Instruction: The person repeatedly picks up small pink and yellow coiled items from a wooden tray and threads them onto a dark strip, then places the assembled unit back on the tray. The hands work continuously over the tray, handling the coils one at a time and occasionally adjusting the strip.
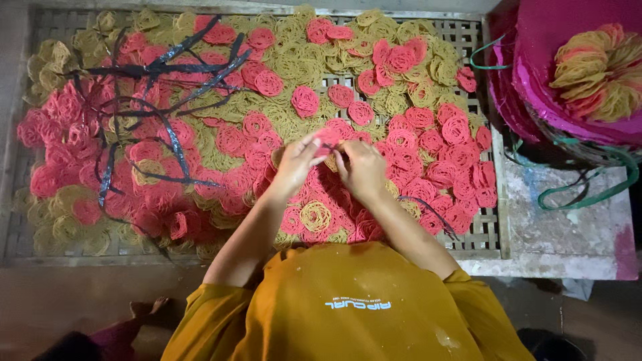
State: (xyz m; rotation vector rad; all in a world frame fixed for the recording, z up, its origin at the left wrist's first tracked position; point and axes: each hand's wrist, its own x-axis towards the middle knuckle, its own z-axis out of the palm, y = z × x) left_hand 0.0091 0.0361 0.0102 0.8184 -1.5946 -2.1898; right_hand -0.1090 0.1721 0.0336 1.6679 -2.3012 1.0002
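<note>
Here | both hands (331,164) pinch one pink coil (329,137) | tray (491,200) heaped with coils | basket (535,60) seemingly likewise.

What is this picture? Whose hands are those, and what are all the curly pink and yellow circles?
There is no machine here. It is one picture from a camera on a person's head, looking straight down, so you see their mustard-yellow shirt at the bottom and both arms reaching forward.

The left hand and right hand meet in the middle, and together their fingers pinch a pink coil.

Under them is a woven slatted tray covered with many round coils, like little noodle nests, some pink and some yellow. Dark strips lie across the left part.

At the top right a pink-lined basket holds a stack of coils.
</note>
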